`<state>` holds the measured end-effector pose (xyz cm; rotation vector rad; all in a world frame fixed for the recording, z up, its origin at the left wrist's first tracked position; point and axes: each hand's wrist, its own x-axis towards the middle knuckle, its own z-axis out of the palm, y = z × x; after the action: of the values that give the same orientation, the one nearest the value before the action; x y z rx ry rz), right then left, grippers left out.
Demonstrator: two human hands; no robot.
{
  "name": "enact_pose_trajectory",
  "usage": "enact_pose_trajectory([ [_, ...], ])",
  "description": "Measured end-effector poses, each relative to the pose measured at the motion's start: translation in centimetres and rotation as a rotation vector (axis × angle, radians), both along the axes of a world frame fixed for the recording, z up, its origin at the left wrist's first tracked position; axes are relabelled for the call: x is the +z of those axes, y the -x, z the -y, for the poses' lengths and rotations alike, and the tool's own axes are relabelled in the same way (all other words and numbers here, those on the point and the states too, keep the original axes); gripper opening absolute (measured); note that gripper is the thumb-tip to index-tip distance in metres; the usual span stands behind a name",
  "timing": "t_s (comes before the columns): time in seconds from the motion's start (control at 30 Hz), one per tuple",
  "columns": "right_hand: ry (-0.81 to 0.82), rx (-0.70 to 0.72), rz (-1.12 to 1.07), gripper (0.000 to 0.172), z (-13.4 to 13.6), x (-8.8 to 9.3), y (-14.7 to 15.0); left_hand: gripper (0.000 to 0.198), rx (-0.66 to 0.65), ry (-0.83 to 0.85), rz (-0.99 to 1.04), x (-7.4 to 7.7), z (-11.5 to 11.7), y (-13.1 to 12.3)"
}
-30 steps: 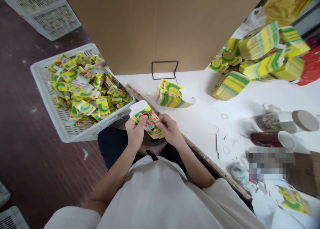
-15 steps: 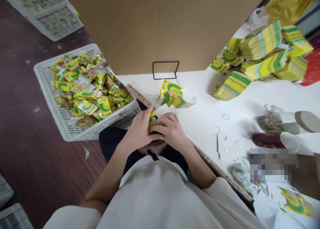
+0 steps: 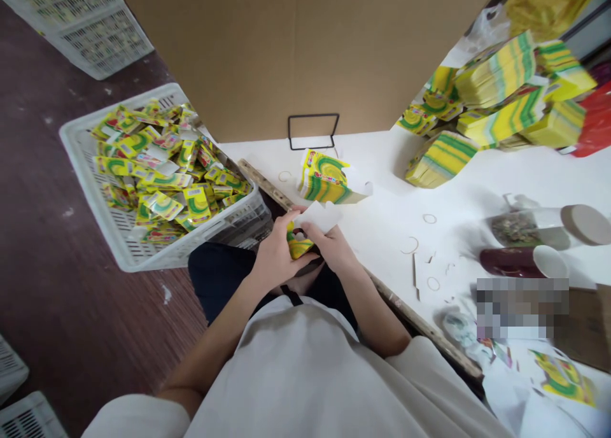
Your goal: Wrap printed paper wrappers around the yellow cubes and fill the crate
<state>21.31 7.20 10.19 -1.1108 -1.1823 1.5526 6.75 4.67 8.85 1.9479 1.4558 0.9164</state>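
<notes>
A small yellow-and-green printed carton (image 3: 300,247) is held low at the table's edge, over my lap. My left hand (image 3: 277,250) wraps round its left side, thumb along the near end. The fingers of my right hand (image 3: 334,247) close on its right side near a white flap (image 3: 324,216) that stands up at the far end. A round hole or dark spot shows on the carton's face. Just beyond, a stack of flat printed cartons (image 3: 324,178) rests on the white table.
Left of me, a white plastic crate (image 3: 125,260) holds many filled-looking small cartons. A big cardboard box (image 3: 300,62) stands ahead. Bundles of flat cartons (image 3: 442,160), a jar (image 3: 520,228), a dark red cup (image 3: 510,261) and rubber bands (image 3: 429,218) lie rightward on the table.
My right hand has shifted from lying across the top of the carton to its right side, so more of the printed face and the white flap shows. The view has tilted slightly.
</notes>
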Motion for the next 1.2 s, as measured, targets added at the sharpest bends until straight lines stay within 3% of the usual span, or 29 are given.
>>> enact_pose_trajectory([
  [0.17,-0.089,0.058,-0.057,0.058,-0.2,-0.6,-0.5,0.06,0.001,-0.035,0.027,-0.5,0.0,0.1],
  [0.27,-0.275,0.159,0.097,0.069,0.1,-0.6,-1.1,0.065,0.0,0.072,0.012,-0.9,-0.3,0.0],
  [0.37,-0.448,0.242,0.291,0.061,0.6,-0.7,-1.2,0.071,0.012,0.076,0.005,-1.8,-0.7,-0.2],
  [0.47,-0.515,0.174,0.351,0.056,0.6,-1.2,-1.1,0.07,0.067,-0.084,0.043,-2.3,-0.9,-0.5],
  [0.53,-0.523,0.067,0.362,0.056,0.4,-1.6,-1.2,0.068,0.093,-0.166,0.023,-2.1,-1.0,-0.3],
  [0.6,-0.539,0.025,0.387,0.055,0.1,-1.9,-1.4,0.061,0.083,-0.132,-0.023,-1.5,-1.0,0.2],
  [0.73,-0.543,0.181,0.516,0.054,0.0,-2.0,-2.3,0.055,0.07,0.025,-0.054,-0.3,-1.0,1.4],
  [0.83,-0.544,0.262,0.573,0.036,-0.3,-1.7,-3.2,0.053,0.048,0.052,-0.067,0.3,-1.1,1.9],
  [1.03,-0.616,0.367,0.517,0.025,-0.8,-0.4,-4.6,0.056,-0.055,0.065,-0.077,1.4,-1.6,2.1],
  [1.1,-0.617,0.294,0.492,0.029,-0.5,-0.5,-4.1,0.054,-0.058,0.011,-0.09,1.7,-1.7,1.9],
  [1.2,-0.605,0.176,0.461,0.052,0.3,-1.2,-2.9,0.052,-0.065,-0.04,-0.103,1.8,-1.7,1.6],
])
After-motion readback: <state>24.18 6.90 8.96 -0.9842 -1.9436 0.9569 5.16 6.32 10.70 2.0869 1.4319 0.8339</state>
